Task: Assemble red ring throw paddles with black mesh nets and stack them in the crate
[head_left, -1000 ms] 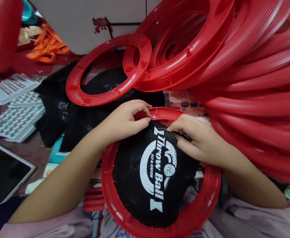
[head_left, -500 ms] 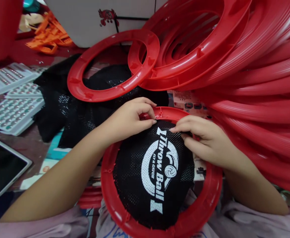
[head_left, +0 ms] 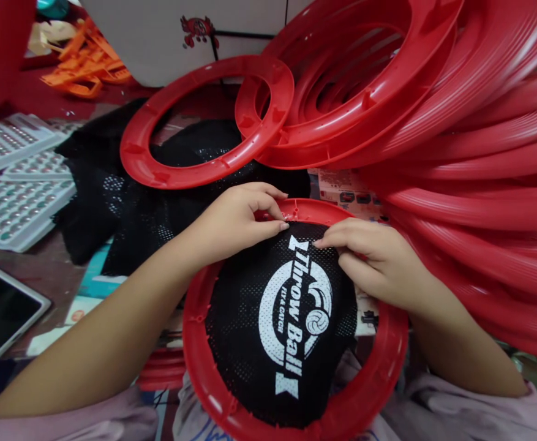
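Note:
A red plastic ring (head_left: pixel 196 349) rests at my lap against the table edge. Black mesh fabric (head_left: pixel 236 306) with a white "Throw Ball" print spans most of its opening. Along the left and bottom, the mesh meets small pegs on the inner rim; its right edge hangs loose, leaving a gap. My left hand (head_left: pixel 245 217) pinches the top edge of the mesh at the inner rim, thumb and forefinger close together. My right hand (head_left: pixel 373 260) is closed on the upper right part of the mesh, its thumb and some fingertips partly hidden.
Beyond my hands, a loose red ring (head_left: pixel 142 150) lies over a pile of black mesh (head_left: pixel 93 171). Many stacked red rings (head_left: pixel 470 202) fill the right side. To the left are trays of small metal pieces (head_left: pixel 20 205), a tablet-like device (head_left: pixel 2 312) and orange plastic parts (head_left: pixel 84 61).
Both hands keep almost the same hold on the mesh. The whole view has shifted slightly, with most things a little further left.

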`<state>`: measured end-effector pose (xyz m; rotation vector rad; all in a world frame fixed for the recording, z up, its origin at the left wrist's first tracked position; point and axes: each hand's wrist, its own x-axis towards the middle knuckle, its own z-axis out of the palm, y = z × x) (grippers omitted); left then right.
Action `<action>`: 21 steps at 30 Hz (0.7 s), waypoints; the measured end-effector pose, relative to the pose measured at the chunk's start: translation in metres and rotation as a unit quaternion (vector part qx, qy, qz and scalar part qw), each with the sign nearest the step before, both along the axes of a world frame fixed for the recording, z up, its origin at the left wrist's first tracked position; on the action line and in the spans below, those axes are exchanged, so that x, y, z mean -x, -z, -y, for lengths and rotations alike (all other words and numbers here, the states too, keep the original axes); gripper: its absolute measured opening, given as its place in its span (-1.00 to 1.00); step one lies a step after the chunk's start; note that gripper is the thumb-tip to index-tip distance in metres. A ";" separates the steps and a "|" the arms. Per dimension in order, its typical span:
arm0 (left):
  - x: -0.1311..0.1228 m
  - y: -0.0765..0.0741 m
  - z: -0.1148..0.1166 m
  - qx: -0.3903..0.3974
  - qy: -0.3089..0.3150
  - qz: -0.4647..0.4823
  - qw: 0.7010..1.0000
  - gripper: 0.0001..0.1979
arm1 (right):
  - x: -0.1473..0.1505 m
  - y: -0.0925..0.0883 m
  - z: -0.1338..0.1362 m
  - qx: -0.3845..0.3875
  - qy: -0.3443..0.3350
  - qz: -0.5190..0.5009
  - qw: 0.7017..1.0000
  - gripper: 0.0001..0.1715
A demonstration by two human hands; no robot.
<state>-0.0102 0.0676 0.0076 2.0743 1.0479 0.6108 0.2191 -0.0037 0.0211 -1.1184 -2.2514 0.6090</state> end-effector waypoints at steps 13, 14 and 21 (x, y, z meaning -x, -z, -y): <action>-0.006 0.003 -0.003 0.062 -0.040 0.023 0.997 -0.87 | 0.005 0.005 0.000 -0.134 -0.037 0.096 0.986 -0.65; -0.007 0.003 -0.003 0.062 -0.044 0.019 0.997 -0.87 | 0.005 0.006 0.001 -0.144 -0.037 0.104 0.983 -0.66; -0.010 0.003 -0.004 0.061 -0.063 0.000 0.996 -0.86 | 0.006 0.009 0.000 -0.178 -0.030 0.101 0.978 -0.68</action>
